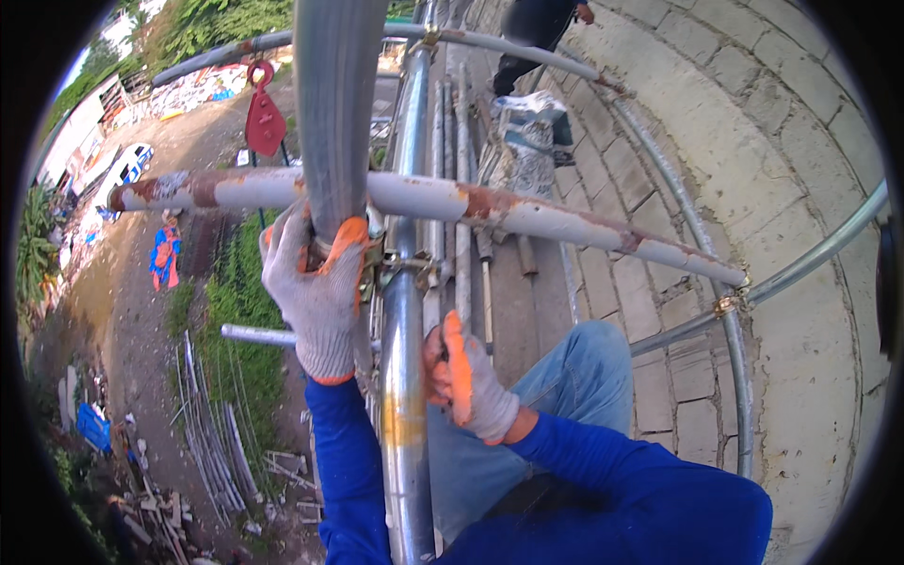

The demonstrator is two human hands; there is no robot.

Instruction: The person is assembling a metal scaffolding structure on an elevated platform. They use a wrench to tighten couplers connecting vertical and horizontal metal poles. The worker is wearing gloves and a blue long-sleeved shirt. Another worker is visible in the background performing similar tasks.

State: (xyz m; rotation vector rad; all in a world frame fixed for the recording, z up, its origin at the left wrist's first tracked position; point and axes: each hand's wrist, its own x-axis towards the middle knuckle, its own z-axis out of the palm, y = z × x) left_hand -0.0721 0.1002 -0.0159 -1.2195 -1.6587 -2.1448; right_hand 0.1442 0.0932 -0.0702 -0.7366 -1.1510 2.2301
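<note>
My left hand, in a grey and orange work glove, is wrapped around the lower end of a thick grey metal pipe. That pipe crosses in front of a rusty, whitish pipe. Beside my left fingers, a metal scaffold clamp sits on a shiny steel pipe that runs toward me. Just right of this pipe and below the clamp is my right hand, gloved alike. Its fingers are curled closed, and whatever they may hold is hidden.
A red pulley block hangs by its hook from a curved pipe. Loose pipes and a sack lie on the planks ahead. A block wall rises at right, with another person near it. The ground far below shows at left.
</note>
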